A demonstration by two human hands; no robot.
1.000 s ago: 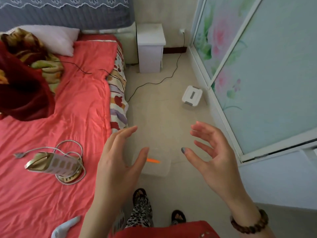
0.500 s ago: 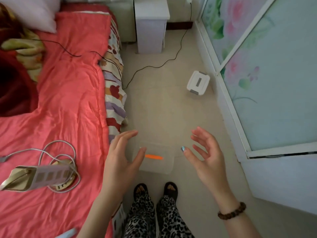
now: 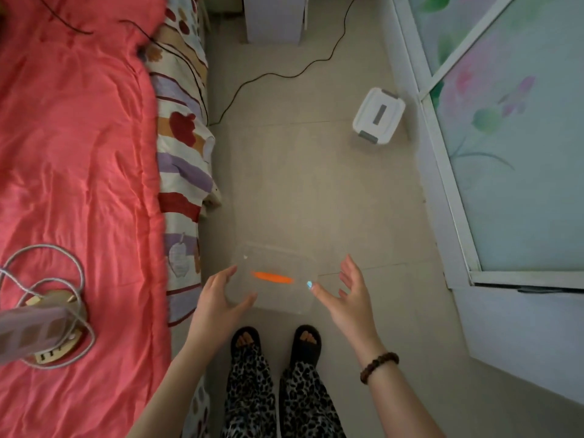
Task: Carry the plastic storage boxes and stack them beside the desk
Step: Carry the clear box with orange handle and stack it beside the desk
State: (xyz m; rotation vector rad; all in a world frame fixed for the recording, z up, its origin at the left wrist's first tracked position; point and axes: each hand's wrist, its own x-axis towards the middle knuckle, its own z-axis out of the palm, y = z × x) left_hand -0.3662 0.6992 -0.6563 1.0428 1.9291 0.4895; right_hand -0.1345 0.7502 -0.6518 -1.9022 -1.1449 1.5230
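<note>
The left hand [image 3: 218, 300] and right hand [image 3: 349, 295] are hovering open, flanking a clear box [image 3: 278, 295] on the floor [image 3: 300, 184].

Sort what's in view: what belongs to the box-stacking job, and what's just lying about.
Job: clear storage box, white lidded storage box, left hand, right hand.
Lying about: power strip on the bed, black cord across the floor, white cabinet.

Dim, flat indoor light; brightest at frosted floral glass [image 3: 521, 153] above-right of right grip [image 3: 347, 298]. Floor [image 3: 300, 184] beyond grips grey, shadows soft. Power strip [image 3: 28, 327] far left of left grip [image 3: 218, 301] blurred. Wide-angle bending at edges. Clear box [image 3: 278, 292] between grips low-contrast.
</note>
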